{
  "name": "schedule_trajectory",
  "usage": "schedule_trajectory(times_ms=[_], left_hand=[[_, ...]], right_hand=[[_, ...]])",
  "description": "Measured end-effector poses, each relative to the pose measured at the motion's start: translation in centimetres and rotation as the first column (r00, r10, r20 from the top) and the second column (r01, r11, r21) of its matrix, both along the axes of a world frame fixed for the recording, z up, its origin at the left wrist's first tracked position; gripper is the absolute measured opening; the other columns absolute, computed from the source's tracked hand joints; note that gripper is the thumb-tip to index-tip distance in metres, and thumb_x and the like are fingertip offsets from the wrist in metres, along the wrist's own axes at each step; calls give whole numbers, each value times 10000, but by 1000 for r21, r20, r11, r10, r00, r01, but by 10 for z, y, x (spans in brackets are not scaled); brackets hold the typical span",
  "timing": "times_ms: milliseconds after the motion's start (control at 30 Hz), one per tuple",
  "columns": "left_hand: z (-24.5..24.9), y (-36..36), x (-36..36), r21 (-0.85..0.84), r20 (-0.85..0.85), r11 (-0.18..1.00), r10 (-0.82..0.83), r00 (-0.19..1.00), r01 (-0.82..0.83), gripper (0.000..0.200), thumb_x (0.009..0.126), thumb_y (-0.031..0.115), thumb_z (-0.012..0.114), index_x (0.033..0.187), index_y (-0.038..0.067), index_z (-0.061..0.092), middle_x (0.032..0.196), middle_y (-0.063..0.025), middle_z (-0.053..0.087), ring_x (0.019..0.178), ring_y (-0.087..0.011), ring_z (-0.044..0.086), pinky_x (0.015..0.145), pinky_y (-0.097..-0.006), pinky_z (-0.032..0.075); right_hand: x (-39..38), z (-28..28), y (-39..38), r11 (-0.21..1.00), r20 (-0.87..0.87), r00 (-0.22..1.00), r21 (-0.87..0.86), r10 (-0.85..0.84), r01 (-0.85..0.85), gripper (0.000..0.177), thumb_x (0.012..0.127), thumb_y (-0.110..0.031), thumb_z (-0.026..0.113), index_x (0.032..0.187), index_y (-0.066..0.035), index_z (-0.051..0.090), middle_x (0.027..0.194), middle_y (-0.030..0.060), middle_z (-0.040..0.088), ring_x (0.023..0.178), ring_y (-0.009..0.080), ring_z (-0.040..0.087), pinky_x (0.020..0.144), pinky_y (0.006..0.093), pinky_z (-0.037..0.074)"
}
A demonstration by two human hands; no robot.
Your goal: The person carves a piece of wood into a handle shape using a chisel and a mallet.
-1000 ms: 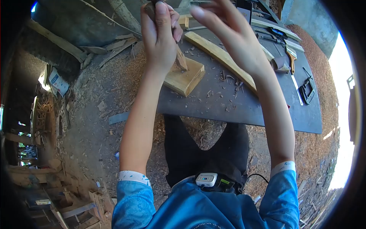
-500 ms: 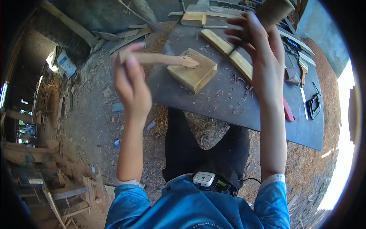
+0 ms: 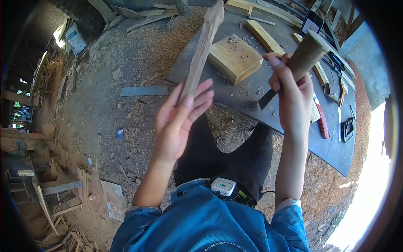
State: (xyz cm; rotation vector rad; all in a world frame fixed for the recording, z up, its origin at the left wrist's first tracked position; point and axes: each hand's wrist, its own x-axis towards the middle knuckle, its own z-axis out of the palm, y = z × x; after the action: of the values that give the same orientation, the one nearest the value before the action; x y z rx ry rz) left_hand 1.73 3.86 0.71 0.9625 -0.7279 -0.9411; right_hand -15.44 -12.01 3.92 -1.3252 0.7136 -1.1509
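My left hand [image 3: 174, 117] holds a roughly carved wooden stick [image 3: 201, 54] upright, its lower end pinned between thumb and palm while the other fingers stretch out. In my right hand [image 3: 294, 86] is a chisel [image 3: 308, 54] with a thick wooden handle; its dark flat blade points down and left, over the table's front edge. The fist is wrapped round the handle's lower part. Between the two hands, farther back, a thick wooden block [image 3: 235, 56] lies on the dark table with shavings on top. The stick and the chisel are apart.
On the dark table [image 3: 327, 147] lie a long wooden strip [image 3: 265, 37], a red-handled tool [image 3: 322, 122], a clamp [image 3: 348, 128], a brush-like tool [image 3: 343, 91] and a phone [image 3: 311, 23]. Wood scraps and shavings cover the ground. A wooden frame [image 3: 63, 197] stands at left.
The stick has swung from lying level over the block to nearly upright, as my left hand turned and moved right. My right hand has lowered with the chisel. The view has shifted.
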Motion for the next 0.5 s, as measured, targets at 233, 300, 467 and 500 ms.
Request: schedule_trajectory(times_ms=[233,300,467,500], left_hand=[[-1,-25,-42,-135,48,979,-148,988,153,525,1042,71,559,1490,-34,307,1475,-321,497,1282,-357,610,1124,-466,471],[-8,-30,-47,-132,69,972,-185,980,193,573,1012,62,610,1494,-27,315,1451,-275,523,1292,-325,597,1144,-470,441],[4,-48,-15,-223,445,968,-7,895,119,699,966,237,690,1517,-12,339,1430,-179,519,1338,-266,518,1178,-439,357],[15,-56,-4,-251,379,961,-13,925,116,728,964,318,707,1507,-15,354,1437,-175,514,1306,-269,546,1168,-432,363]], right_hand=[[17,10,20,994,3,997,-78,71,-71,222,927,-115,762,884,-92,546,1085,131,747,659,36,508,593,198,391],[13,9,19,994,64,993,-48,102,-99,224,906,-91,786,907,-80,562,973,76,728,657,47,573,571,204,424],[-3,18,14,969,-51,976,-122,210,-214,211,902,-106,807,955,-33,616,857,-19,659,769,49,623,685,233,507],[-4,18,13,963,-111,971,-147,211,-226,213,902,-107,808,967,-33,618,855,-26,652,784,45,615,702,232,506]])
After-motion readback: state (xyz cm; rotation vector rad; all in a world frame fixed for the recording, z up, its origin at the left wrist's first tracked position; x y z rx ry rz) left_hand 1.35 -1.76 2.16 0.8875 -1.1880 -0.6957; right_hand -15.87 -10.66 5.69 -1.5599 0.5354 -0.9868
